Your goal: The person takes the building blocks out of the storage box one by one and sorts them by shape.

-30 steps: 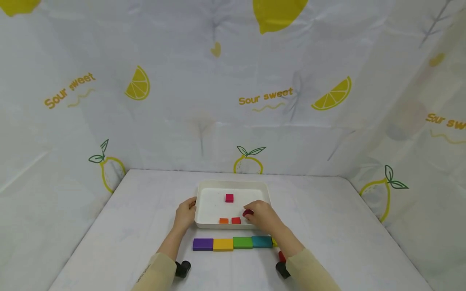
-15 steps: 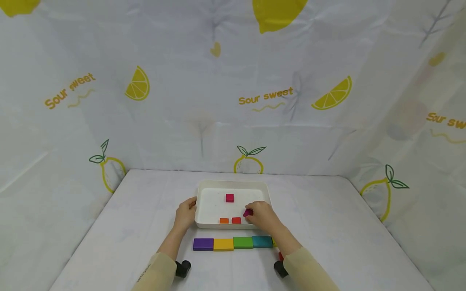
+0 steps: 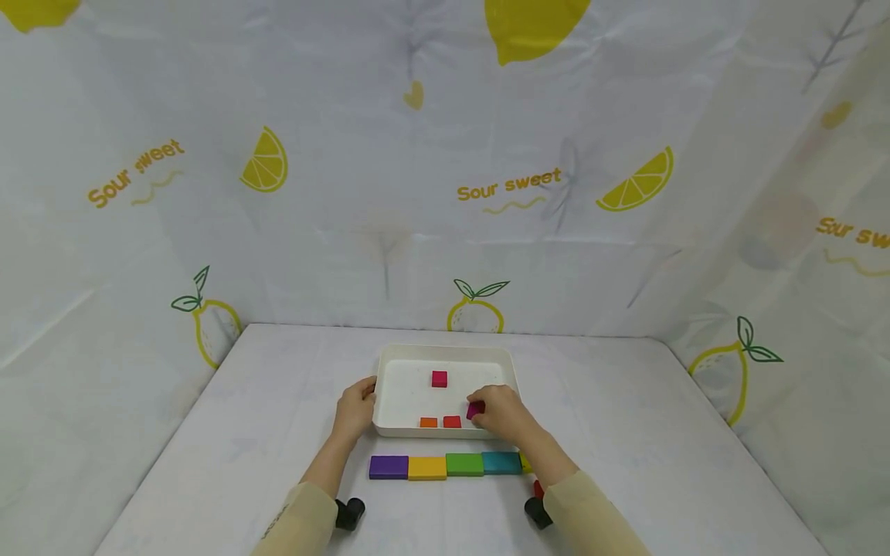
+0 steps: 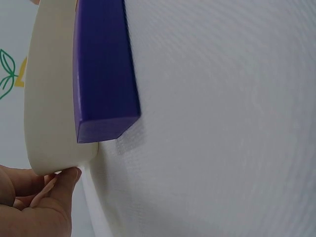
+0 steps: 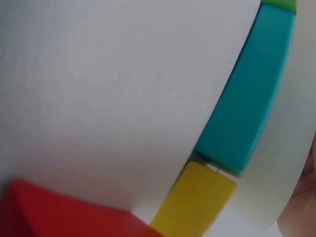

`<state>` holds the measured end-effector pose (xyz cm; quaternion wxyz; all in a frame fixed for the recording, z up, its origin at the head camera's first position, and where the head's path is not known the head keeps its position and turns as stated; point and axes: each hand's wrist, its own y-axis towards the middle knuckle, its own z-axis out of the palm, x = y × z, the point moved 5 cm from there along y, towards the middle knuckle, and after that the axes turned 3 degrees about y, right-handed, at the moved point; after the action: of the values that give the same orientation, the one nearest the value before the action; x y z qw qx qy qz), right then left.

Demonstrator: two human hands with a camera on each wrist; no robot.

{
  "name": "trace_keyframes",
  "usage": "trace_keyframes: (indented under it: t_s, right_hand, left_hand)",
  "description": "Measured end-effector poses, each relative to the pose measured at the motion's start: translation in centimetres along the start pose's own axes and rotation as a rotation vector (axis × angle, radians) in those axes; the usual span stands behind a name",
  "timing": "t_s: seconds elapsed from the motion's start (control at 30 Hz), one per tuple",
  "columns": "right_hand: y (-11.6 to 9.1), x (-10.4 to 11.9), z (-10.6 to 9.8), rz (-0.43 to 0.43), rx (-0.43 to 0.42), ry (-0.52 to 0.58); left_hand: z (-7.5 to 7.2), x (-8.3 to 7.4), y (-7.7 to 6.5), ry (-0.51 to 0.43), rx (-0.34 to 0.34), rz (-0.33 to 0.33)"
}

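A white tray (image 3: pixel 403 432) lies on the table. Inside it sit a pinkish-red block (image 3: pixel 439 379) toward the back, plus an orange block (image 3: pixel 428 422) and a red block (image 3: pixel 452 422) along the front wall. My left hand (image 3: pixel 355 408) holds the tray's left edge; in the left wrist view its thumb and fingers (image 4: pixel 37 200) meet the tray's lower corner. Over the tray's right part, my right hand (image 3: pixel 505 413) pinches a magenta block (image 3: pixel 475 410) between thumb and fingers, which partly cover it. The right wrist view shows just a sliver of that hand (image 5: pixel 303 205).
In front of the tray runs a row of blocks: purple (image 3: pixel 388 467), yellow-orange (image 3: pixel 427 468), green (image 3: pixel 464 464), teal (image 3: pixel 501 462) and yellow (image 5: pixel 195 200). A red block (image 5: pixel 69 215) lies near the right forearm. Black wrist-camera mounts (image 3: pixel 350 513) stick out beside both sleeves.
The magenta block has turned slightly in my right hand's fingers, showing more of its face. My left hand and the tray stay put.
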<state>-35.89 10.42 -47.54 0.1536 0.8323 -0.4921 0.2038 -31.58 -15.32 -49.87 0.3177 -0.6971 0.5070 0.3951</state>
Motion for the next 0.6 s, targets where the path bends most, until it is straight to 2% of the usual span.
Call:
trace_keyframes:
  t_s: [0.37, 0.47, 0.6]
  right_hand:
    - [-0.3, 0.3, -0.2, -0.022, 0.012, 0.011]
    - [-0.5, 0.4, -0.7, -0.025, -0.003, 0.031]
    - [-0.7, 0.4, -1.4, -0.055, -0.036, 0.004]
  left_hand:
    - [0.0, 0.0, 0.0, -0.002, 0.002, -0.005]
    - [0.0, 0.0, 0.1, -0.003, -0.004, -0.006]
    - [-0.1, -0.1, 0.0, -0.002, 0.007, -0.004]
